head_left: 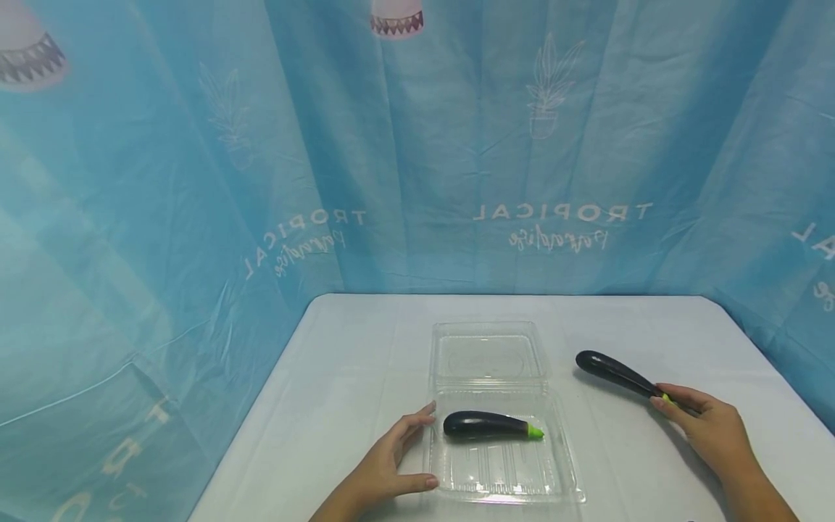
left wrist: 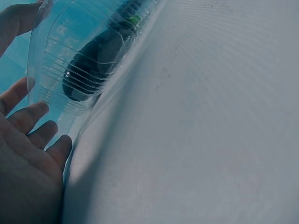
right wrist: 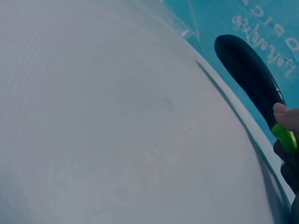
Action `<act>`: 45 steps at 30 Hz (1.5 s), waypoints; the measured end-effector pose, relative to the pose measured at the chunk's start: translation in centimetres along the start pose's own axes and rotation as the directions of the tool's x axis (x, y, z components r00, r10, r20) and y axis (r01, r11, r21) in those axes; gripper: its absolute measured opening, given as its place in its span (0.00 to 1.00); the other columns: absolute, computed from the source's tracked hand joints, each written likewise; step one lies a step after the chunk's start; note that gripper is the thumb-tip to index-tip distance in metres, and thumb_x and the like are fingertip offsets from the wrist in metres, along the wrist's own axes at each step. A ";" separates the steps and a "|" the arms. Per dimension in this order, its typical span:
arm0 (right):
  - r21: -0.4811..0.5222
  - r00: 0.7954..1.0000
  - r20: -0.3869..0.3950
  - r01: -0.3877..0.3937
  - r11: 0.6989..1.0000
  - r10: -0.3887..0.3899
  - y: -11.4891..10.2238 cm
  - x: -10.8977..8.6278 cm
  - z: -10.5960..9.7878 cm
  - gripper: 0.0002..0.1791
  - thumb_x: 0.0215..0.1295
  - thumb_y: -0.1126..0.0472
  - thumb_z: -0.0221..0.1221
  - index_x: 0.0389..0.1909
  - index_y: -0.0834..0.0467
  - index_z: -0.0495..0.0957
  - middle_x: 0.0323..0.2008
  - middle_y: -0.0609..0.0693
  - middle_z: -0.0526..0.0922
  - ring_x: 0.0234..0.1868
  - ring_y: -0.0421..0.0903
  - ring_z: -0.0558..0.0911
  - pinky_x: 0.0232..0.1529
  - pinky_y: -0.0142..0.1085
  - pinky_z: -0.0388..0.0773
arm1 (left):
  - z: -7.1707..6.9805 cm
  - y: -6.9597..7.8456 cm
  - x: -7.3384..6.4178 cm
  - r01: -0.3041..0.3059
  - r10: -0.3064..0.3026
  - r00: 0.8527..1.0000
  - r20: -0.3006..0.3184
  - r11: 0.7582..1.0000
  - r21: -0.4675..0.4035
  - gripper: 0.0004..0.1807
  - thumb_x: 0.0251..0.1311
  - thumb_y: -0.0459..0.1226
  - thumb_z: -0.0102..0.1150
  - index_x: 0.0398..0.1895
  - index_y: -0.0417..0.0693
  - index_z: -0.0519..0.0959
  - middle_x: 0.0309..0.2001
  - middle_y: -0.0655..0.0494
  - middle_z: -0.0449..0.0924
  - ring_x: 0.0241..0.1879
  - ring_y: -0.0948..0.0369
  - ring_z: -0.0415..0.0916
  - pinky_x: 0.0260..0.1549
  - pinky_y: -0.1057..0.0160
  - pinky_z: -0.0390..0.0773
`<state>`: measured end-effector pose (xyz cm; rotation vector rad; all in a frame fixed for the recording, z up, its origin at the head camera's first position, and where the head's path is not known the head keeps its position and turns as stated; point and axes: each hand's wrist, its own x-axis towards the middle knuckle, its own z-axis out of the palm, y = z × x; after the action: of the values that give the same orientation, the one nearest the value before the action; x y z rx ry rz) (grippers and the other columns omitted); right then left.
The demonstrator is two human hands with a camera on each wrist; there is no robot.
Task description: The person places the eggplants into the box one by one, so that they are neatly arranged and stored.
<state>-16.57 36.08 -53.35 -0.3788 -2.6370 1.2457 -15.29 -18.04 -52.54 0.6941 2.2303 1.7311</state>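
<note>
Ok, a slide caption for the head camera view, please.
Right hand grips an eggplant by its green stem; left hand touches an open clear clamshell holding another eggplant.

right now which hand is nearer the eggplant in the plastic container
Left. The left hand is left of that eggplant; the right hand, farther off to its right.

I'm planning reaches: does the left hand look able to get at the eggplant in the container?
Likely yes: the left hand is right at the container, and the open lid leaves the eggplant inside uncovered.
</note>
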 end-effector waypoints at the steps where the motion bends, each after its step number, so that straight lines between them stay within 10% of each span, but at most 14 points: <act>1: 0.013 1.000 0.003 -0.005 1.000 0.005 -0.1 0.0 0.0 0.40 0.68 0.37 0.69 0.63 0.68 0.80 0.64 0.71 0.77 0.68 0.78 0.67 0.62 0.73 0.67 | 0.0 0.0 0.0 -0.003 0.003 1.000 0.000 1.000 0.002 0.45 0.53 0.38 0.82 0.73 0.44 0.69 0.81 0.61 0.58 0.80 0.57 0.52 0.75 0.65 0.53; 20: 0.087 0.999 -0.003 0.040 0.995 -0.039 -4.4 -1.8 1.1 0.36 0.66 0.39 0.71 0.62 0.64 0.83 0.61 0.67 0.81 0.69 0.70 0.71 0.62 0.73 0.67 | 0.0 0.1 -0.1 0.023 -0.023 1.000 -0.001 1.000 0.015 0.43 0.54 0.39 0.82 0.73 0.51 0.70 0.80 0.62 0.59 0.79 0.58 0.53 0.74 0.65 0.53; 28: 0.153 0.994 0.008 0.104 0.983 -0.107 -6.9 -3.2 2.7 0.30 0.63 0.42 0.74 0.58 0.59 0.87 0.56 0.58 0.87 0.52 0.18 0.68 0.64 0.68 0.69 | 0.0 0.0 -0.1 0.008 -0.008 1.000 0.004 1.000 -0.007 0.43 0.53 0.37 0.82 0.72 0.48 0.70 0.81 0.60 0.59 0.80 0.58 0.52 0.75 0.65 0.54; 37: 0.140 0.959 0.051 0.269 0.953 -0.278 -10.2 -5.7 4.7 0.17 0.65 0.48 0.74 0.51 0.49 0.90 0.50 0.43 0.89 0.57 0.24 0.75 0.56 0.25 0.71 | -0.1 0.0 -0.1 -0.027 0.028 0.999 0.016 1.000 -0.012 0.44 0.54 0.36 0.82 0.73 0.44 0.68 0.81 0.57 0.58 0.80 0.56 0.51 0.75 0.64 0.53; 45: 0.253 0.895 0.125 0.387 0.887 -0.427 -11.7 -7.7 6.8 0.13 0.65 0.56 0.74 0.50 0.45 0.90 0.47 0.39 0.89 0.38 0.37 0.79 0.28 0.32 0.75 | -0.1 0.0 0.0 -0.013 0.013 1.000 0.013 1.000 -0.019 0.44 0.53 0.35 0.82 0.72 0.45 0.69 0.81 0.58 0.59 0.80 0.58 0.52 0.75 0.63 0.54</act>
<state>-12.90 21.59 -48.99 0.3289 -2.4883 1.4528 -15.29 -18.12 -52.49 0.7148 2.2026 1.7463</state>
